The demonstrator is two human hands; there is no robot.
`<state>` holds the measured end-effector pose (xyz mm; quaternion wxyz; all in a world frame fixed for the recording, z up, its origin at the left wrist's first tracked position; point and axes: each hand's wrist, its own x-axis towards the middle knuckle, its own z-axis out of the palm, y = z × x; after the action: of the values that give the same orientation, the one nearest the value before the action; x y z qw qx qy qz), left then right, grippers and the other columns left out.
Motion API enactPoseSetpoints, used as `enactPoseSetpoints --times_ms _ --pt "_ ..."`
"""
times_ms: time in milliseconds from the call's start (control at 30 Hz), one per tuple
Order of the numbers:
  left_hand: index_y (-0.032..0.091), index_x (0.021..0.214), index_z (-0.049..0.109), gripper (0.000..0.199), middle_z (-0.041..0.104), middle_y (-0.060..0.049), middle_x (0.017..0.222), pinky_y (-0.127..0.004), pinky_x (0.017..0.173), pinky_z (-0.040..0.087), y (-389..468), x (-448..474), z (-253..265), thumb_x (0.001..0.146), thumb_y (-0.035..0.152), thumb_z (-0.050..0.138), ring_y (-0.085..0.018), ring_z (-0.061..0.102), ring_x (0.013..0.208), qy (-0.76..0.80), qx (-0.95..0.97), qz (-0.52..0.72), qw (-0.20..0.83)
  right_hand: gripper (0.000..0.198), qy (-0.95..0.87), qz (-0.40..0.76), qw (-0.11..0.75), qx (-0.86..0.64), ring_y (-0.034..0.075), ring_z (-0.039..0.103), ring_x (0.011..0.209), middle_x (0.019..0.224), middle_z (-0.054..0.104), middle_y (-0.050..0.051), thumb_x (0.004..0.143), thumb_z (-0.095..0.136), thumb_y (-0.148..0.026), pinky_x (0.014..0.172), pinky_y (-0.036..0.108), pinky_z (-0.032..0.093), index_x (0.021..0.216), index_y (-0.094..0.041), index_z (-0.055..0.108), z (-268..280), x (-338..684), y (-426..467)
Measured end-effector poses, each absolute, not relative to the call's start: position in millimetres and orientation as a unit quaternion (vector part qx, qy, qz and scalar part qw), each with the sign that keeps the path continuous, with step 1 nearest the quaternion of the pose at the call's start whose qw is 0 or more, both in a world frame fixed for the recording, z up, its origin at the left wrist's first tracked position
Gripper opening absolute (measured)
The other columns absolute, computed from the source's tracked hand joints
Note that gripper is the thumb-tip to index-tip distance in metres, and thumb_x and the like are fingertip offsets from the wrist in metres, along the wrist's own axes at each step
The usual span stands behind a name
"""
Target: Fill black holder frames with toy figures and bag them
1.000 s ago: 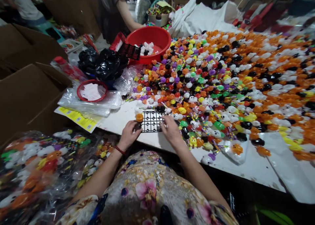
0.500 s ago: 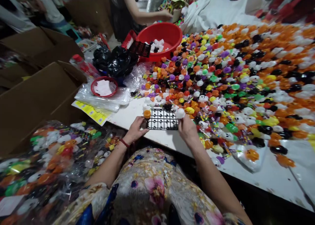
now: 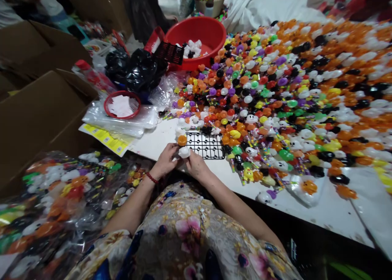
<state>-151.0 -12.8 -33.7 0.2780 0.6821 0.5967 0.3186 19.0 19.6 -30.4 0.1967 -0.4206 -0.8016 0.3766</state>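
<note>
My left hand (image 3: 167, 160) and my right hand (image 3: 196, 165) meet at the front edge of the white table. Between their fingertips is a small white plastic piece (image 3: 184, 152), rounded, its exact shape partly covered. Fingers and thumb of both hands close around it. Just behind stands an orange round piece (image 3: 181, 140), close to my left fingertips. A black plastic grid (image 3: 206, 146) with square openings lies flat on the table, right beside my right hand. Its left end is partly hidden by the hand.
Colourful small plastic toys (image 3: 263, 92) heap over the table's right and back. A red basin (image 3: 211, 43) holds white pieces. Left are a small red basket (image 3: 136, 113) with paper slips, clear bags (image 3: 122, 122), a cardboard box (image 3: 43, 124) and bagged toys (image 3: 67, 186). A person (image 3: 142, 12) stands behind.
My right hand has moved left from the grid's right end, bringing the white piece to my left hand. The view has shifted slightly, and the person behind is less in view.
</note>
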Motion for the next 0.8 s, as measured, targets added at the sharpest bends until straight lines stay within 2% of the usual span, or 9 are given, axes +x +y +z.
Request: enactPoseSetpoints --times_ms 200,333,567,800 --pt "0.02 0.113 0.063 0.038 0.059 -0.007 0.109 -0.04 0.094 0.051 -12 -146 -39 0.075 0.021 0.062 -0.024 0.058 0.106 0.61 0.691 0.31 0.234 0.012 -0.789 0.378 0.173 -0.453 0.023 0.063 0.082 0.093 0.069 0.011 0.09 0.049 -0.02 0.07 0.03 0.046 0.1 -0.018 0.056 -21 24 19" --pt "0.019 0.108 0.064 0.033 0.06 -0.008 0.108 -0.04 0.093 0.051 -11 -143 -40 0.075 0.022 0.063 -0.024 0.057 0.105 0.616 0.694 0.3 0.22 0.014 -0.753 0.421 0.195 -0.466 0.022 0.063 0.081 0.091 0.07 0.008 0.088 0.053 -0.021 0.071 0.029 0.047 0.1 -0.019 0.06 -19 29 27" --pt "0.018 0.11 0.063 0.036 0.06 -0.009 0.111 -0.042 0.095 0.049 -10 -142 -40 0.074 0.021 0.066 -0.025 0.056 0.107 0.62 0.695 0.29 0.22 0.012 -0.722 0.461 0.223 -0.465 0.02 0.064 0.076 0.084 0.071 0.005 0.085 0.055 -0.026 0.069 0.028 0.047 0.09 -0.019 0.063 -24 33 32" --pt "0.018 0.108 0.064 0.033 0.06 -0.009 0.11 -0.039 0.092 0.05 -10 -141 -40 0.075 0.021 0.065 -0.024 0.056 0.104 0.616 0.695 0.297 0.222 0.01 -0.77 0.397 0.243 -0.436 0.02 0.062 0.073 0.082 0.069 0.006 0.087 0.051 -0.025 0.067 0.027 0.046 0.09 -0.02 0.059 -32 28 22"
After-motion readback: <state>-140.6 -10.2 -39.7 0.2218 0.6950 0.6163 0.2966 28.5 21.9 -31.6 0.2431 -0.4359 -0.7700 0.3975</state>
